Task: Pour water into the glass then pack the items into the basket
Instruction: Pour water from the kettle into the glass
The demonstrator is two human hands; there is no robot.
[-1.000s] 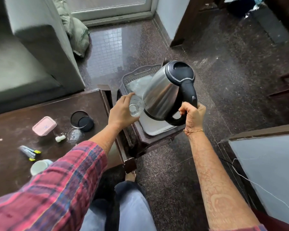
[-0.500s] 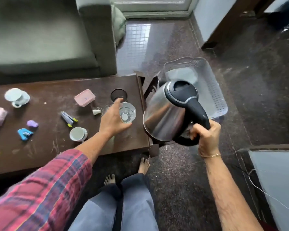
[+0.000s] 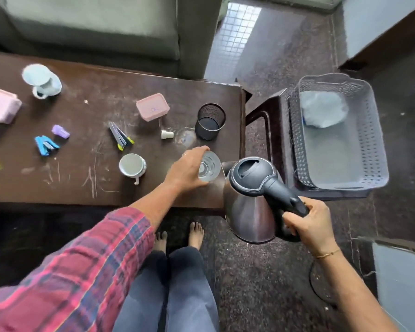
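Dark speckled stone floor runs under you, your bare feet just short of the low brown table point(image 3: 101, 188). Nearest, your right hand point(image 3: 314, 226) is wrapped tight around the black handle of the steel kettle point(image 3: 249, 212), which hangs upright off the table's near right corner, spout toward the glass point(image 3: 210, 167). Your left hand point(image 3: 186, 170) curls round that glass from its left side, at the table's right end; it seems to rest on the tabletop, though contact cannot be confirmed from above. Some water appears to sit in it, but how much is hard to read.

You look to be at the close of the pour or between pours. If the glass is full enough, the next move calls for parking the kettle somewhere stable, then freeing a hand for packing.

Farther along the table lie a white cup point(image 3: 131, 167), a small white stopper point(image 3: 167, 134), a black mesh holder point(image 3: 210, 121) and a pink lidded box point(image 3: 152, 107). The grey basket point(image 3: 376, 144) waits on a dark stool to the right, well apart from the glass, a pale bundle already inside. Carry the filled glass across level.
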